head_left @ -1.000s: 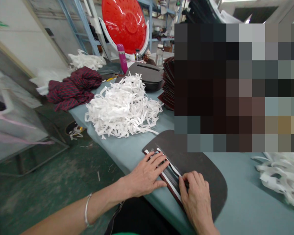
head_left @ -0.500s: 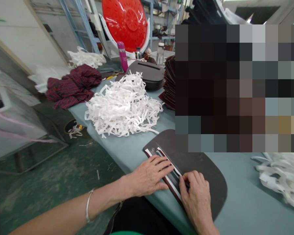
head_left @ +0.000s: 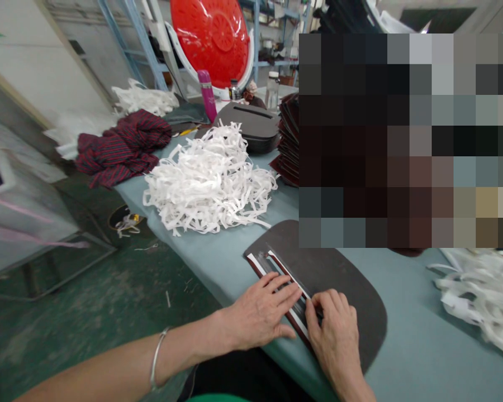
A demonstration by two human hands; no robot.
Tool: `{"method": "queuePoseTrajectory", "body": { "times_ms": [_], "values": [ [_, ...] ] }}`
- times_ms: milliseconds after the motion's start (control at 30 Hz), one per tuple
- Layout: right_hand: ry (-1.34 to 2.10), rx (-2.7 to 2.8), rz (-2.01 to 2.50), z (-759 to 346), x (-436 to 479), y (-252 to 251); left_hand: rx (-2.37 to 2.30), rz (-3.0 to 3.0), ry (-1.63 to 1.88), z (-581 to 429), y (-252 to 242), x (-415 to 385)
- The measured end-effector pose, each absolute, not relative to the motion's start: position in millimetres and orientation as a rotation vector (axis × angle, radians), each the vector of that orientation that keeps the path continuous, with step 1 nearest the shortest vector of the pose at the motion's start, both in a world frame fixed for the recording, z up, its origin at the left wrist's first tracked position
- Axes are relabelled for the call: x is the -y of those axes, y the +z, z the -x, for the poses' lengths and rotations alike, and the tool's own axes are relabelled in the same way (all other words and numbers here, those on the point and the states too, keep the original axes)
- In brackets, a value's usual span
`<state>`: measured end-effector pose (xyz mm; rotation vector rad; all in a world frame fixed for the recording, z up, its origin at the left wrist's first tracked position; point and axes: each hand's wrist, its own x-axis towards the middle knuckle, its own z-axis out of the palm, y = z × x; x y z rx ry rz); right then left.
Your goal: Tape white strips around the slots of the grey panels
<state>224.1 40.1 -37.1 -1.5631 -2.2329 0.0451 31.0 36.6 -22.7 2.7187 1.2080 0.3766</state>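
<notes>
A dark grey flat panel [head_left: 339,273] with a rounded edge lies on the table in front of me. Along its straight side run brown edging and white strips [head_left: 257,264], with a dark band between them. My left hand [head_left: 262,312] rests flat across this band, fingers stretched and spread, pressing on the panel. Just to its right, my right hand [head_left: 335,329] has thumb and forefinger pinched together at the end of the inner white strip [head_left: 303,293]. Its other fingers are curled, and the fingertips are partly hidden.
A heap of white paper strips [head_left: 209,184] sits beyond the panel; another pile [head_left: 482,296] is at right. Behind stand stacked dark panels [head_left: 255,125], a pink bottle [head_left: 207,95] and a striped cloth [head_left: 121,148]. A pixelated block covers the upper right.
My left hand has slid slightly toward my right hand and nearer to me along the panel. My right hand stays at nearly the same spot. The view has shifted a little.
</notes>
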Motion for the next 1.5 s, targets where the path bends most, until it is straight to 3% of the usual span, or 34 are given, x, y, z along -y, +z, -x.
{"method": "queuePoseTrajectory", "body": {
  "times_ms": [500, 1500],
  "values": [
    [-0.001, 2.167, 1.550, -236.1, -32.0, -37.8, -1.160, -2.736, 0.377, -38.0, -21.1, -34.0],
    [0.402, 1.940, 1.392, -276.5, -10.3, -32.2, -1.131, -2.768, 0.286, -78.0, -28.9, -21.3]
  ]
}}
